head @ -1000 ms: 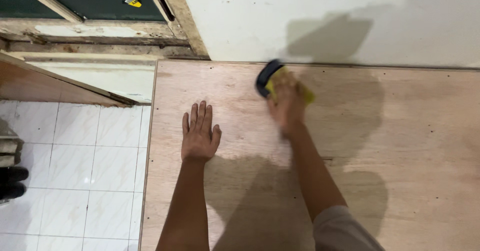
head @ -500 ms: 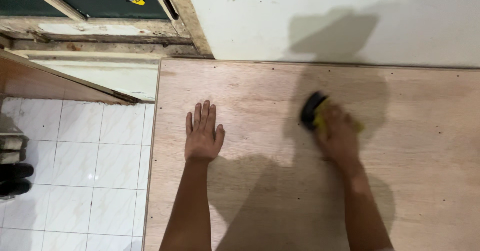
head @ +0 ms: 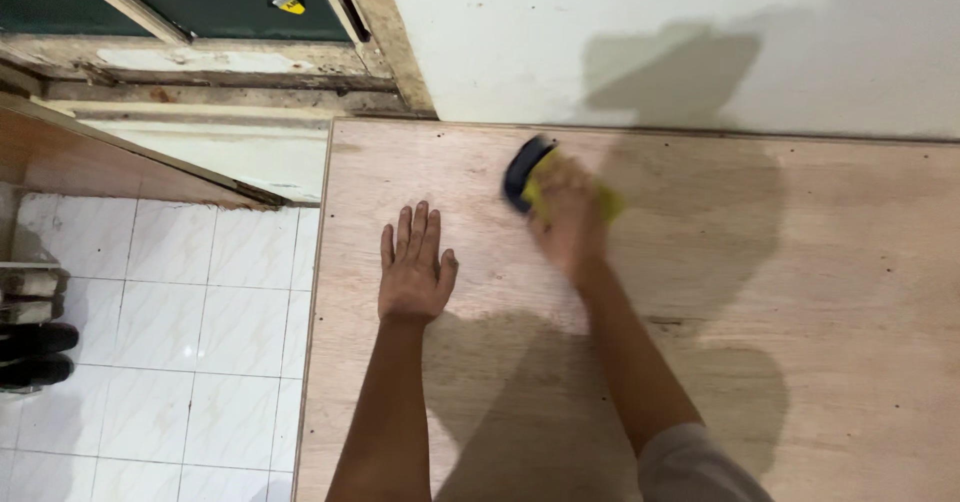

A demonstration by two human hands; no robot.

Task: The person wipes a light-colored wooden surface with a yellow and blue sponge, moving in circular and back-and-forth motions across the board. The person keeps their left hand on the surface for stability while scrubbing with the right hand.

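Head view: the right hand (head: 565,217) grips a yellow and black sanding block (head: 530,174), fingers wrapped over it, pressing it on the plywood (head: 800,342) near the wall (head: 640,32). Half a second ago the block sat farther right and nearer the person; it has swept back up and left, close to where it was a second ago. The left hand (head: 415,272) stays flat on the board, fingers together, thumb out, beside the tiled floor (head: 170,342).
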